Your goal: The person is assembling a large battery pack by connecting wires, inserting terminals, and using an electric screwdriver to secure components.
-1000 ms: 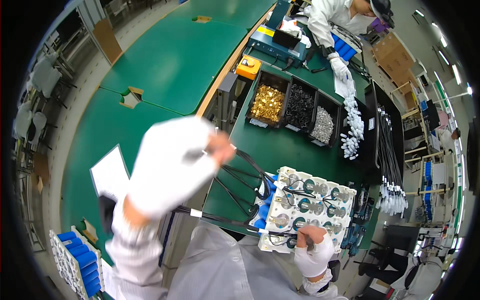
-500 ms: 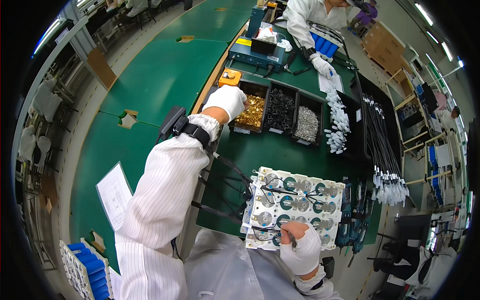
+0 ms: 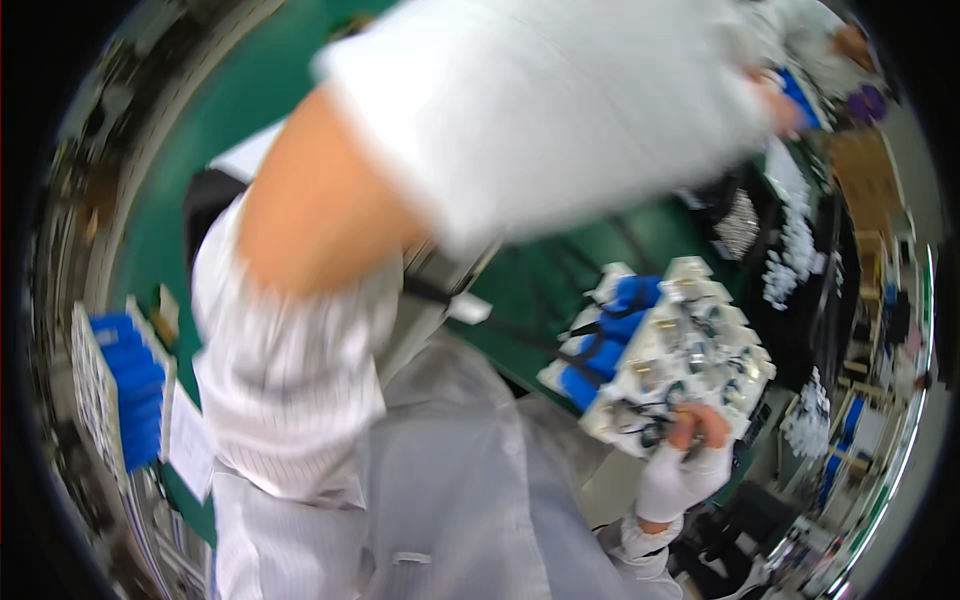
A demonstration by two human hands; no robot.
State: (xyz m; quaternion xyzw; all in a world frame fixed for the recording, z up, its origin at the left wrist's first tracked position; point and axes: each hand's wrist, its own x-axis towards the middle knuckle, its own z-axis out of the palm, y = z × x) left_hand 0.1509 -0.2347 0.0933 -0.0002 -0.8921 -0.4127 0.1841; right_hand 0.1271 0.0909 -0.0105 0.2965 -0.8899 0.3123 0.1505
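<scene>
My left hand (image 3: 560, 110), in a white fingerless glove, is raised close to the camera and fills much of the upper view. Motion smears it, and its fingers cannot be made out. Below and right of it, a battery pack (image 3: 690, 345) with a white cell holder and blue cells (image 3: 618, 325) sits on the green bench. My right hand (image 3: 690, 465), gloved with bare fingertips, rests at the pack's near edge. Its thumb and finger are pinched together beside thin black wires (image 3: 640, 408); what lies between them is hidden.
Another blue-celled pack (image 3: 130, 390) stands at the left by a paper sheet (image 3: 190, 440). A bin of small silvery parts (image 3: 738, 225) and white connectors (image 3: 790, 250) lie at right. A co-worker's sleeve (image 3: 805, 35) shows at the far right.
My left hand has left the bin of brass-coloured parts and come up near the camera. The view has swung and the pack appears more tilted; my right hand stays at its edge.
</scene>
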